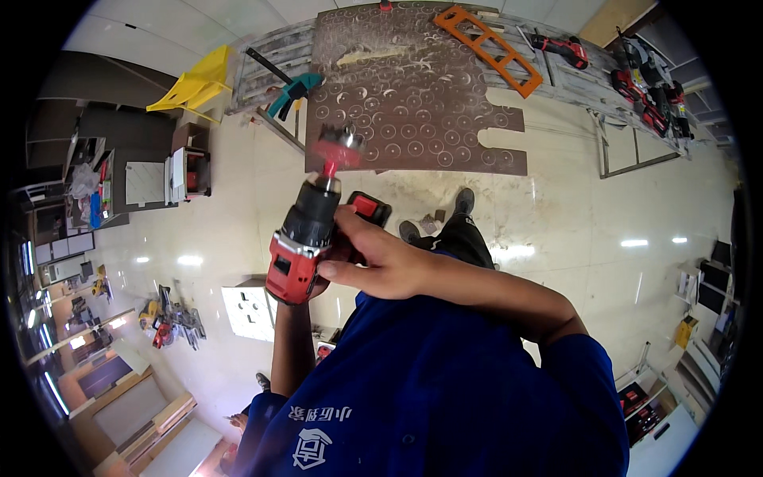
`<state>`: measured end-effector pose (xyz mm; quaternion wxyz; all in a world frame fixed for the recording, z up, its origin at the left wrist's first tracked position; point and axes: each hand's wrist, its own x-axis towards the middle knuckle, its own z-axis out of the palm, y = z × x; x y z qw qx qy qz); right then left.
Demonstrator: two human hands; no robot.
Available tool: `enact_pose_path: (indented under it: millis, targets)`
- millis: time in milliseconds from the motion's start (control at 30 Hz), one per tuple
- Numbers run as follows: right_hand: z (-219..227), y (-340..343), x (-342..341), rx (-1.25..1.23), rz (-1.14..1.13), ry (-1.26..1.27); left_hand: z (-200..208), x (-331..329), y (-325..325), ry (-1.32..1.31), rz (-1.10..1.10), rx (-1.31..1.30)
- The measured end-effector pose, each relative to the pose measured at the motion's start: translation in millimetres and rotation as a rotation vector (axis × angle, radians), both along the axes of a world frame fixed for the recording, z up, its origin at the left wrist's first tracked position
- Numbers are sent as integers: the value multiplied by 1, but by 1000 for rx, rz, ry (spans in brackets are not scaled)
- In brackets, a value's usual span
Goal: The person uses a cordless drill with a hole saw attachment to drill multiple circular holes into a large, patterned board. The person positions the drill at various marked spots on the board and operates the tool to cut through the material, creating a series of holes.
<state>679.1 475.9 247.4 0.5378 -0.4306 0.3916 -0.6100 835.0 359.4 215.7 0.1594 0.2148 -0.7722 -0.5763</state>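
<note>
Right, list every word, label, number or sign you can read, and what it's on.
Blue shirt: white lettering above a white emblem; I won't copy the wording.
Red drill: no readable text.
Red-and-black tool on the bench: any markings too small to read.

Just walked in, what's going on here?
A person in a blue shirt is holding up a red-and-black cordless drill fitted with a round red cutter. The right hand grips it; the left hand is mostly hidden behind it. The cutter looks blurred, so I can't tell whether it is spinning. Beyond the drill, a brown board covered in round marks lies on a bench, with a teal clamp at its left edge.
</note>
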Motion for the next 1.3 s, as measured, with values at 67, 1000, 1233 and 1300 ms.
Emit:
enact_pose_path:
  millis: [67,1000,1233,1300]
  targets:
    - [4,-1,-6,44,-60,377,-25,9,8,52,162,254]
    - [-163,107,-245,464,-735,-59,-29,-134,22,-719,301,27]
    - [-180,100,-268,704,-809,343,-24,-145,-9,-693,233,-9]
    - [-185,100,-269,784,-826,506,-26,-144,-20,-688,204,27]
